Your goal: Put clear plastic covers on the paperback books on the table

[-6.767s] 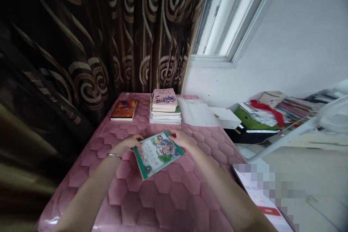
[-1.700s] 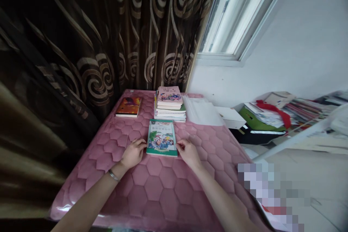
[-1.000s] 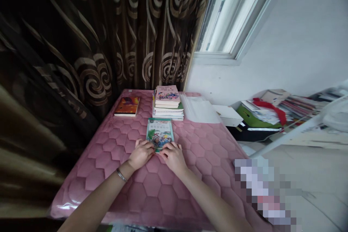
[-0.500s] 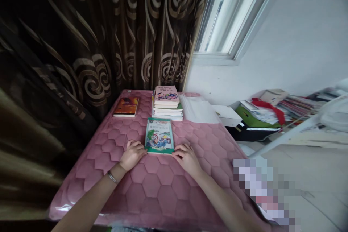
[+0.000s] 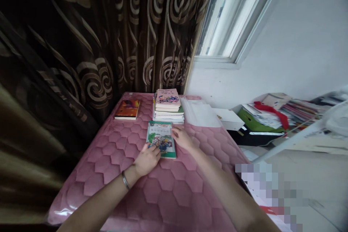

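Observation:
A green-bordered book point(image 5: 166, 138) with an illustrated cover lies closed on the pink quilted surface point(image 5: 157, 185). My left hand point(image 5: 149, 158), with a metal bracelet at its wrist, rests over the book's lower left part, fingers bent onto the cover. At the book's right edge, towards its upper corner, my right hand point(image 5: 181, 138) has its fingers curled against the side. Just behind the book rises a stack of books, topped by a pink book point(image 5: 168, 97). An orange book point(image 5: 127, 109) lies apart at the far left.
Clear plastic sheets point(image 5: 202, 114) lie right of the stack, with a white box point(image 5: 228, 117) beyond them. A green and black container point(image 5: 252, 130) with papers stands farther right. A dark patterned curtain point(image 5: 136, 36) hangs behind. At lower right, an area is pixelated.
My left hand has moved right, from the lower left corner onto the cover. My right hand has slid up along the right edge. The book stays closed, and the view has shifted slightly.

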Demonstrator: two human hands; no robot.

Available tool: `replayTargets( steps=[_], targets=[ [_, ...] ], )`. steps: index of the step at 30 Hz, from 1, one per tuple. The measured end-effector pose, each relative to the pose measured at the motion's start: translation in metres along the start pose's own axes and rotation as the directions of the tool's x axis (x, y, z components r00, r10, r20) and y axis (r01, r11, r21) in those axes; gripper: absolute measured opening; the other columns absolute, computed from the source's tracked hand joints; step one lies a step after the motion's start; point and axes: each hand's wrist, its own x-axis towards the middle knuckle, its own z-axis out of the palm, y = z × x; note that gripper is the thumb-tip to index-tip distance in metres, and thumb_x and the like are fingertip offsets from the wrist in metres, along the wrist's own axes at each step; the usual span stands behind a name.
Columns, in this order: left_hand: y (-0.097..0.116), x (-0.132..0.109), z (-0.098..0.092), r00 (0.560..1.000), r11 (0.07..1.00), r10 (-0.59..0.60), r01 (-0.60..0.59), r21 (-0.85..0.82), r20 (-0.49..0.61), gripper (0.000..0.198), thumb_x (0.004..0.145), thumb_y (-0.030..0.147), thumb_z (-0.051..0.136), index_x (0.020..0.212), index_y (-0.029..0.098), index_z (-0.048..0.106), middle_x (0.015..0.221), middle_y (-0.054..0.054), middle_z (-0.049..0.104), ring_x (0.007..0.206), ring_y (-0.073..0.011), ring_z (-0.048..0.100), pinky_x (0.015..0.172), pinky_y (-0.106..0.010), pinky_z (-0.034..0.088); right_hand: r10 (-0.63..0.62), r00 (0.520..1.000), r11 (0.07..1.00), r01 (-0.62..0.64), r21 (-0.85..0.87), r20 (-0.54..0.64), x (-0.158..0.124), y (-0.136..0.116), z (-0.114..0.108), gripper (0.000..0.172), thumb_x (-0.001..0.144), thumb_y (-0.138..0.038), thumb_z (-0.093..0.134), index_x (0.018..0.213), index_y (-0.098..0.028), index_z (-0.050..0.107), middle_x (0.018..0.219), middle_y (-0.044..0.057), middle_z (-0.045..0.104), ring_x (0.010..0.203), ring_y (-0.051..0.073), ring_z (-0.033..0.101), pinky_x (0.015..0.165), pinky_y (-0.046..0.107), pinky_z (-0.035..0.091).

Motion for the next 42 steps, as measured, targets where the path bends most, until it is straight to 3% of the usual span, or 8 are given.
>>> replayTargets(
  steps=[6,14,18,23,29,33,38,42],
  targets=[
    [0.007,0.011,0.011,0.998,0.997,0.044,-0.042,0.058,-0.038,0.023,0.093,0.016,0.043,0.081,0.017,0.063,0.082,-0.004,0.061,0.096,-0.0202,0.053,0.093,-0.039,0.033,0.121,0.991,0.988,-0.114,-0.108,0.061,0.057,0.004,0.014,0.032,0.089,-0.027,0.048,0.118,-0.020,0.059,0.125,0.010,0.058,0.109,0.022,0.055,0.091,0.033,0.040],
    [-0.003,0.004,0.011,0.984,0.984,0.172,-0.170,0.052,-0.041,0.028,0.094,0.017,0.040,0.078,0.021,0.063,0.080,-0.002,0.061,0.086,-0.0183,0.051,0.096,-0.038,0.030,0.189,0.976,0.975,-0.174,-0.135,0.111,0.072,0.011,0.020,0.028,0.088,-0.032,0.050,0.109,-0.020,0.064,0.119,0.008,0.060,0.103,0.020,0.056,0.084,0.028,0.041],
    [-0.013,-0.007,0.010,0.992,0.993,0.120,-0.120,0.018,-0.037,0.021,0.094,0.019,0.042,0.090,0.020,0.063,0.083,-0.002,0.061,0.087,-0.0168,0.051,0.092,-0.037,0.030,0.186,0.973,0.978,-0.170,-0.120,0.136,0.074,0.019,0.020,0.025,0.087,-0.032,0.053,0.100,-0.018,0.069,0.109,0.009,0.065,0.099,0.020,0.058,0.084,0.027,0.040],
    [-0.029,-0.034,0.012,0.999,0.999,0.043,-0.044,-0.019,-0.033,0.020,0.094,0.021,0.045,0.103,0.024,0.062,0.091,-0.001,0.065,0.091,-0.0171,0.051,0.088,-0.035,0.030,0.159,0.975,0.987,-0.151,-0.060,0.156,0.056,0.023,0.010,0.018,0.083,-0.029,0.058,0.086,-0.019,0.072,0.092,0.004,0.071,0.086,0.016,0.062,0.075,0.022,0.041],
    [-0.069,-0.059,0.020,0.977,0.981,-0.195,0.193,-0.037,-0.080,0.021,0.088,0.014,0.051,0.100,0.025,0.065,0.088,-0.003,0.067,0.088,-0.0186,0.054,0.085,-0.038,0.031,0.237,0.965,0.972,-0.236,-0.022,0.115,-0.007,0.015,0.000,0.026,0.082,-0.034,0.057,0.064,-0.019,0.067,0.068,0.004,0.070,0.065,0.017,0.063,0.055,0.023,0.036],
    [-0.100,-0.029,0.024,0.961,0.958,-0.276,0.276,-0.083,0.016,0.021,0.085,0.010,0.052,0.083,0.022,0.069,0.077,-0.004,0.067,0.082,-0.0185,0.057,0.085,-0.040,0.032,0.311,0.949,0.950,-0.312,0.006,0.055,-0.043,0.009,0.006,0.034,0.084,-0.038,0.052,0.059,-0.019,0.063,0.063,0.005,0.068,0.062,0.017,0.062,0.051,0.024,0.032],
    [-0.121,0.020,0.039,0.910,0.903,-0.413,0.414,-0.115,0.027,0.024,0.082,0.009,0.049,0.077,0.020,0.070,0.083,-0.008,0.071,0.083,-0.0211,0.061,0.084,-0.042,0.032,0.417,0.907,0.908,-0.415,0.054,-0.053,-0.050,0.005,0.014,0.034,0.082,-0.042,0.054,0.056,-0.020,0.061,0.062,0.005,0.068,0.061,0.018,0.063,0.049,0.024,0.031],
    [-0.121,0.022,0.046,0.890,0.879,-0.456,0.454,-0.142,0.022,0.024,0.081,0.009,0.049,0.078,0.022,0.070,0.087,-0.007,0.073,0.085,-0.0210,0.063,0.083,-0.040,0.033,0.412,0.908,0.910,-0.406,0.085,-0.073,-0.047,0.009,0.018,0.035,0.082,-0.043,0.053,0.057,-0.020,0.063,0.063,0.005,0.069,0.061,0.018,0.064,0.049,0.023,0.033]
  ],
)
